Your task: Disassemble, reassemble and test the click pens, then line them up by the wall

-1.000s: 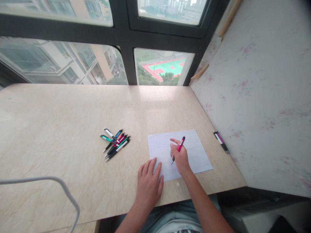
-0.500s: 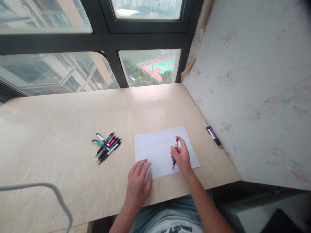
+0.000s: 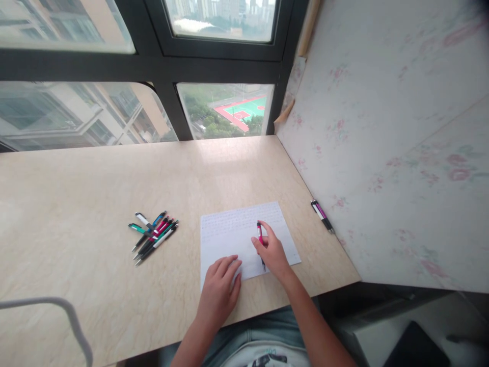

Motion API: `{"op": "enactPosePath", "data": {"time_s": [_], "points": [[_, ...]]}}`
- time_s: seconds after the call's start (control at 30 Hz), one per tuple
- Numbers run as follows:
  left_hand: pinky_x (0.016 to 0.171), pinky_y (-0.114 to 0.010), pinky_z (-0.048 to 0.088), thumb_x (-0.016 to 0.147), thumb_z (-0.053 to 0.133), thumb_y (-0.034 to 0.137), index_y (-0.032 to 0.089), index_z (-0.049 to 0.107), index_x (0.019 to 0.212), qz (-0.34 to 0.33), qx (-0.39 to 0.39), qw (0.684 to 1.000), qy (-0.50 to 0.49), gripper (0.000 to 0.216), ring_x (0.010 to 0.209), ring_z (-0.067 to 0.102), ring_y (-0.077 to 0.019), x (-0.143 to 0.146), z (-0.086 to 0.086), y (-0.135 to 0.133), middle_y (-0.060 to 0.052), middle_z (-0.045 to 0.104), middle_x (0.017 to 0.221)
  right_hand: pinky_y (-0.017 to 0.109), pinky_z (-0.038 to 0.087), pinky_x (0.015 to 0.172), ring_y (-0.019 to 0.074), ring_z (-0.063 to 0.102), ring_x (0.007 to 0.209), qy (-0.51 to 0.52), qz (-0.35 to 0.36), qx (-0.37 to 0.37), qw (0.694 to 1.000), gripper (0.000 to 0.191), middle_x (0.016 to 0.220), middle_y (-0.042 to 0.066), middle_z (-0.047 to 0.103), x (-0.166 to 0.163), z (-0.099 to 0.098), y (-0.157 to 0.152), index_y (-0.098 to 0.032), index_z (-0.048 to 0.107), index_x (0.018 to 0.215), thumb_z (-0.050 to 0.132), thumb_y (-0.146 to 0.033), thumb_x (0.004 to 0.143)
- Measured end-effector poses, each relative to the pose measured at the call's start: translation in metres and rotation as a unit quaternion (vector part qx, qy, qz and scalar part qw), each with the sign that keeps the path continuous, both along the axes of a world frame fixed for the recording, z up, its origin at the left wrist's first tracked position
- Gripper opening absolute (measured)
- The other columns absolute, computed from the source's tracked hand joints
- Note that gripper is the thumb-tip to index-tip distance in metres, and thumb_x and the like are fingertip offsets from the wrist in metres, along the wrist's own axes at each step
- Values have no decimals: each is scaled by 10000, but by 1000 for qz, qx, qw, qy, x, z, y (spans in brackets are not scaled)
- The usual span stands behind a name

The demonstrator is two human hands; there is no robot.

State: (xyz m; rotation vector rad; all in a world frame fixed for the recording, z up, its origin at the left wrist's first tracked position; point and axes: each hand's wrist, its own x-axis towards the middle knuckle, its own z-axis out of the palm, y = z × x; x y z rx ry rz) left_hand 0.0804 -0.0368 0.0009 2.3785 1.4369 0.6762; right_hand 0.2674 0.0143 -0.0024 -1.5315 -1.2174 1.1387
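My right hand (image 3: 272, 252) holds a red-and-black pen (image 3: 260, 232), its tip down near the lower edge of the paper and a finger at its top end. The white sheet of paper (image 3: 237, 234) lies on the pale marbled surface, with lines of handwriting across its upper part. My left hand (image 3: 222, 280) rests over the sheet's lower left part, fingers stretched out and holding nothing. To the left of the sheet, several pens (image 3: 155, 237) lie in a crossed pile, with green, white, blue, red and black bodies.
Two pens (image 3: 322, 216), one purple and one white with black grips, lie along the papered wall (image 3: 382, 127) at the right. A grey cable (image 3: 66, 306) curves over the surface (image 3: 95, 193) at the lower left. Dark-framed windows (image 3: 225, 71) stand behind.
The view has turned slightly right, so everything sits further left. My right hand has shifted the pen a little in its fingers, and it now leans the other way. My left hand stays on the sheet.
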Motion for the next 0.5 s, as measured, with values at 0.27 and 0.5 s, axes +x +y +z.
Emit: {"op": "enactPosePath", "data": {"time_s": [0.27, 0.5], "points": [[906, -427, 481, 877, 515, 215, 218, 624, 1093, -10, 30, 998, 56, 242, 1098, 553, -262, -14, -4, 1, -92, 611, 1240, 266, 384, 621, 192, 592, 675, -322, -5, 14, 946, 503, 762, 33, 656, 41, 2, -6, -203, 456, 1366, 505, -337, 883], [898, -412, 484, 874, 519, 204, 221, 617, 1114, -7, 43, 998, 41, 260, 1082, 563, -251, -14, -3, 0, -94, 613, 1226, 266, 391, 676, 204, 623, 843, -440, 5, -21, 898, 353, 971, 79, 672, 55, 13, -10, -197, 561, 1219, 509, -320, 892]]}}
